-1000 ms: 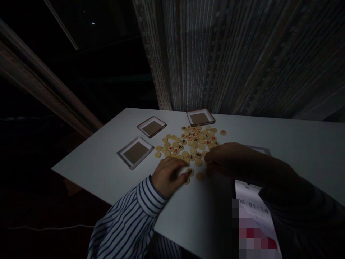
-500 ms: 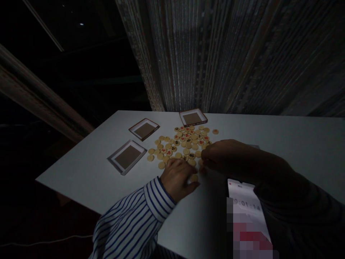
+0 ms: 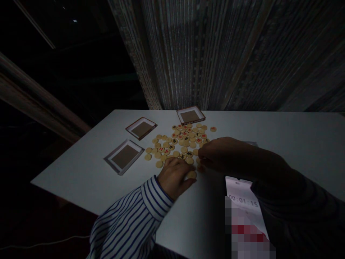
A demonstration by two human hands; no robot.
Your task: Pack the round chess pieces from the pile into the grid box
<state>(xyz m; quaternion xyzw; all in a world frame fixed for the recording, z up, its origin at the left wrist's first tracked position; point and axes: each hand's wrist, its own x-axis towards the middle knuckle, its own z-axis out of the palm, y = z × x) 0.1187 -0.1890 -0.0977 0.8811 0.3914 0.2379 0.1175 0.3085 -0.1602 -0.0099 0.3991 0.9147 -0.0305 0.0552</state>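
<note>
Round wooden game pieces (image 3: 183, 142) spread loose on white bench (image 3: 88, 158), centre, most blank-side up, some showing red or black marks. Left hand (image 3: 175, 174), striped sleeve (image 3: 132, 223), palm down at near edge of spread, fingers curled over one piece (image 3: 191, 175); actual grip on it not discernible. Right hand (image 3: 225, 154), in shadow, resting at right edge of spread, fingertips touching pieces; open or closed not discernible.

Bench white, plain, dimly lit. Ribbed dark curtain (image 3: 215, 54) behind; room beyond dark.

Compared with previous frame: both hands almost unchanged in place; left fingers drawn slightly in over the piece. Phone (image 3: 242, 201) timer reading advanced by one second.

Three shallow box trays (image 3: 124, 157), (image 3: 141, 128), (image 3: 190, 115) left and behind spread, brown floors, no pieces inside.
</note>
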